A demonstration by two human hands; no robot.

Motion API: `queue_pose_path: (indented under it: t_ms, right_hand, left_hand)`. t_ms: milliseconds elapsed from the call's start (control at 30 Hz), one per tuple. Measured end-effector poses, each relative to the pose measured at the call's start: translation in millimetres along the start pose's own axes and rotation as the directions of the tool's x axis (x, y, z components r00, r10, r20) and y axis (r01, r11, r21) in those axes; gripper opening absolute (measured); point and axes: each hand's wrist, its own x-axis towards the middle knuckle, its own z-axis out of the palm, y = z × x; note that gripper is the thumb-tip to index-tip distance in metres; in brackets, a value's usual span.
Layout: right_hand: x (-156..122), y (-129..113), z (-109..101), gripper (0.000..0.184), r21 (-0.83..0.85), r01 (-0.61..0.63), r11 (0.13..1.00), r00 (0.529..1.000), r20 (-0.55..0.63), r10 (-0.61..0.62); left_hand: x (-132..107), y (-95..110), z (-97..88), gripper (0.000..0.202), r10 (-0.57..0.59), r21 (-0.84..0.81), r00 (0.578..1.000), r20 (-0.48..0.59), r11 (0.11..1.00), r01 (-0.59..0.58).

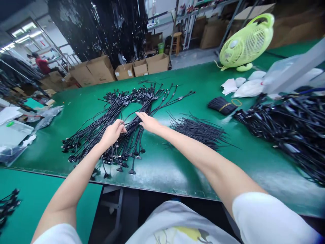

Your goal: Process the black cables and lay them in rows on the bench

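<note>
My left hand (113,133) is closed in a pinch over the bundles of black cables, with a thin black strand (130,116) at its fingertips. The strand rises toward the fingertips of my right hand (149,122). That hand reaches in from the right with its fingers stretched out, touching the black cables (132,126). These cables lie in fanned bundles, with small plugs at the far end and wider connectors at the near end. Right of my right hand is a loose pile of thin black strands (200,131), resembling ties.
A banded black bundle (222,105) and a large heap of black cables (291,132) lie on the right of the green table (167,166). A green fan (246,42) stands behind. Cardboard boxes (157,63) line the far edge. Plastic bags (48,117) lie left. A person (42,64) sits far off.
</note>
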Motion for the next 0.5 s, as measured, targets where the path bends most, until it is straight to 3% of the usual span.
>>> queue_pose_path:
  t_ms: [100, 233, 300, 400, 500]
  right_hand:
    - [9.1, -14.4, 6.9, 0.041, -0.024, 0.000, 1.000, 0.999, -0.048, -0.001]
    - [12.7, -16.6, -9.8, 0.030, -0.119, 0.031, 0.992, 0.999, -0.016, -0.033]
    - [22.8, -2.4, -38.2, 0.030, -0.151, -0.004, 0.989, 1.000, -0.011, 0.002]
    - [30.0, 30.1, -103.1, 0.046, -0.186, -0.137, 0.973, 0.981, -0.159, 0.108]
    - [10.7, 56.8, -166.8, 0.063, -0.300, -0.244, 0.922, 0.934, -0.327, 0.141]
  left_hand:
    - [-25.9, 18.4, -1.8, 0.027, -0.012, -0.049, 0.999, 0.039, 0.999, 0.014]
    - [-86.8, 42.7, -18.7, 0.035, -0.058, -0.329, 0.948, 0.313, 0.930, 0.166]
    - [-111.8, 34.0, -35.4, 0.035, -0.128, -0.376, 0.945, 0.300, 0.895, 0.241]
    - [-129.6, 2.6, -54.8, 0.027, -0.274, -0.420, 0.946, 0.173, 0.848, 0.323]
    - [-136.0, -12.9, -51.7, 0.035, -0.307, -0.640, 0.934, 0.184, 0.683, 0.351]
